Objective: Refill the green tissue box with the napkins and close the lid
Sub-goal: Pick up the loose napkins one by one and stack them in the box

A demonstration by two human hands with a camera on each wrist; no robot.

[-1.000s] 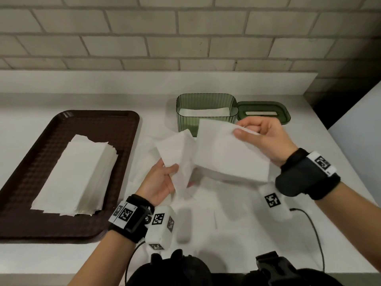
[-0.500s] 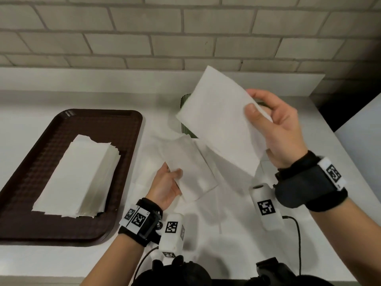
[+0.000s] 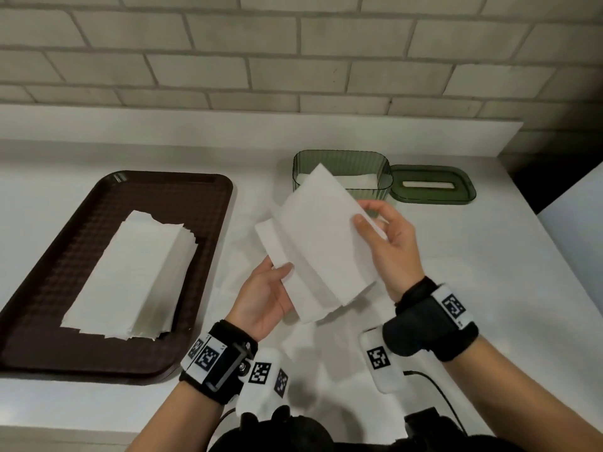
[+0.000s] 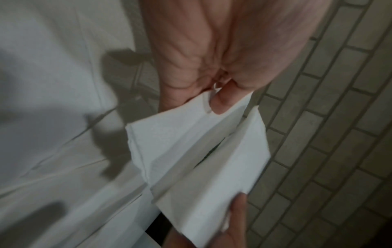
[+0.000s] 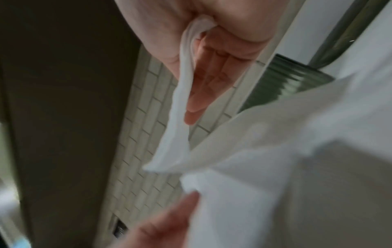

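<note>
The green tissue box (image 3: 342,158) stands open at the back of the counter with a few white napkins inside. Its green lid (image 3: 432,190) lies flat to its right, slot up. In front of the box I hold white napkins (image 3: 321,243) in the air with both hands. My right hand (image 3: 385,236) pinches the upper napkin at its right edge, thumb on top. My left hand (image 3: 267,295) pinches the lower napkin (image 4: 169,134) at its lower left corner. In the right wrist view the napkin (image 5: 184,94) runs between thumb and fingers.
A brown tray (image 3: 42,305) on the left carries a stack of napkins (image 3: 137,275). A white cloth or paper (image 3: 326,353) covers the counter under my hands. A brick wall (image 3: 293,53) and a low ledge (image 3: 228,125) rise behind the box. The counter drops off at the right.
My right hand has come down from in front of the wall and laid its napkin over the one in my left hand. My left hand has risen a little.
</note>
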